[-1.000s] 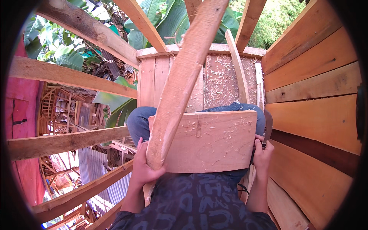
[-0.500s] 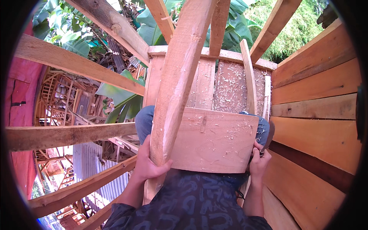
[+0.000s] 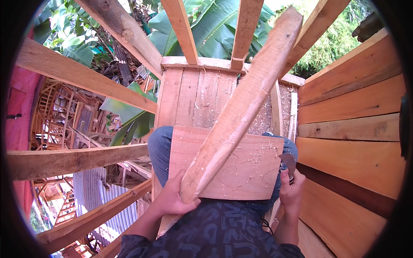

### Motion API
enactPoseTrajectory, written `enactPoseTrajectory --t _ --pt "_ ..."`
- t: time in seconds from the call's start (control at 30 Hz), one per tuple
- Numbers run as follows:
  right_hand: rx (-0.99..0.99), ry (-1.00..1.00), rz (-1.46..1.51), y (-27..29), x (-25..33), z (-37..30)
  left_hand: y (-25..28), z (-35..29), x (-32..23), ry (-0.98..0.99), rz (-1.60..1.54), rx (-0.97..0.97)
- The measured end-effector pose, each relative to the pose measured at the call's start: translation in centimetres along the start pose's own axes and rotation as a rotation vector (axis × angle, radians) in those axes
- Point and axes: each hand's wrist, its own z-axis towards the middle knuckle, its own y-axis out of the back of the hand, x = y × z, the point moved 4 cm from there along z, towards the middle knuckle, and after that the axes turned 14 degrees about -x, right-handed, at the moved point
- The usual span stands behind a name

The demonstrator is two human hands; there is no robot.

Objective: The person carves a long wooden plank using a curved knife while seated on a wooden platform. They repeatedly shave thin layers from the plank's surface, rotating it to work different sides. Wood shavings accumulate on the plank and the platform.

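Left hand [image 3: 176, 199]: angled inward, fingers wrapped round the near end of the beam [image 3: 244, 107], which slants up rightward above the board [image 3: 243, 174] on the lap [image 3: 160, 152]; right hand [image 3: 293, 189]: beside the board, closed round the knife [image 3: 289, 161], which points up, thumb raised

The bare left hand [image 3: 174, 199] is curled in a grip left of the torso in a dark patterned shirt [image 3: 211, 230], its thumb [image 3: 191, 207] pointing inward; the bare left forearm [image 3: 147, 221] slants up and rightward. The bare right hand [image 3: 292, 191] is closed, thumb upright, above a nearly vertical bare right forearm [image 3: 286, 228], and both blue-denim knees [image 3: 159, 150] are spread
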Motion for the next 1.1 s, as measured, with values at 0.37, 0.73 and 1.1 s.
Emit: enactPoseTrajectory --t 0.37,0.73,1.1 --pt "0.086 0.259 -0.317 -3.0 2.9 0.6 -3.5 -0.2 2.7 -0.014 0.065 0.142" --pt "-0.29 0.043 -0.378 2.8 -3.0 8.3 -2.9 -1.3 4.5 -0.008 0.049 0.222" --pt "0.2 0.246 -0.424 -3.5 2.7 0.4 -3.2 -0.1 3.7 0.057 0.043 0.11"
